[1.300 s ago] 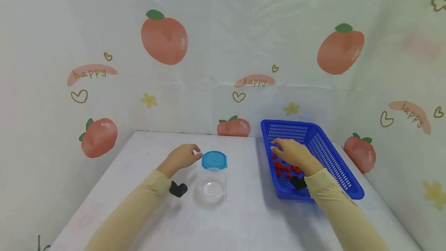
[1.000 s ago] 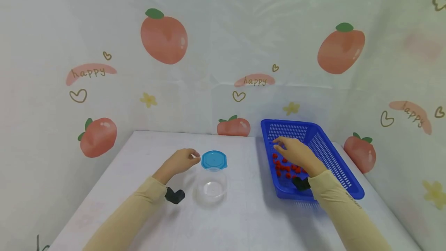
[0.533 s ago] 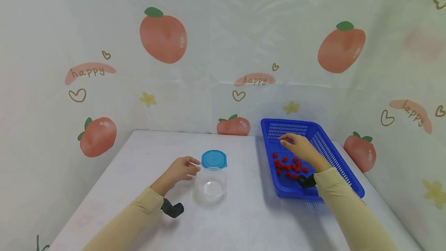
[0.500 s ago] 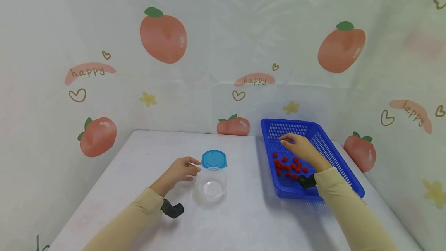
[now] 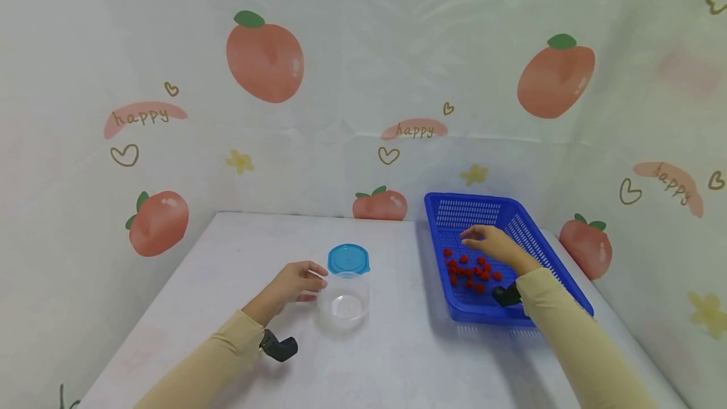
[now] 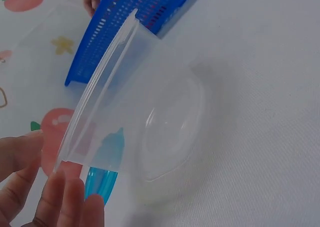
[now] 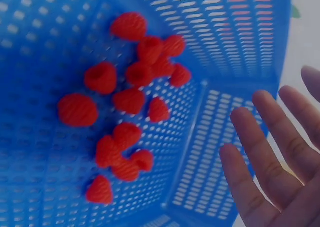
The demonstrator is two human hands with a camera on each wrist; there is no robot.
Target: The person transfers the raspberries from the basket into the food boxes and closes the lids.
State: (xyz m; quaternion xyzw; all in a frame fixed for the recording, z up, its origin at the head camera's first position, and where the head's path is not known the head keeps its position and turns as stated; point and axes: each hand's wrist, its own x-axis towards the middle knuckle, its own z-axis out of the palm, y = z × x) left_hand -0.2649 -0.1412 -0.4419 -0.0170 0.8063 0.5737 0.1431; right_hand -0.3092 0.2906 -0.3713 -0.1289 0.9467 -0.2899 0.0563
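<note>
A clear round plastic container (image 5: 343, 305) stands upright on the table, with nothing visible inside. My left hand (image 5: 298, 279) is at its left side, fingers relaxed and fingertips right at the rim in the left wrist view. Just behind the container lies its blue lid (image 5: 348, 259). On the right, my right hand (image 5: 493, 243) hovers over the blue basket (image 5: 449, 311), holding nothing. Its fingers (image 7: 260, 162) are spread and nearly straight in the right wrist view. Several red raspberries (image 7: 129, 101) lie scattered on the basket floor below and beside it.
The white-covered table (image 5: 392, 358) runs back to a wall sheet (image 5: 341, 68) printed with peaches and hearts. The basket has raised slatted walls on every side. A black wrist camera (image 5: 278, 347) sticks out under the left wrist.
My left hand has come down and nearer the container's rim, its fingers spreading apart. My right hand has drifted right over the basket, rising a little and then lowering.
</note>
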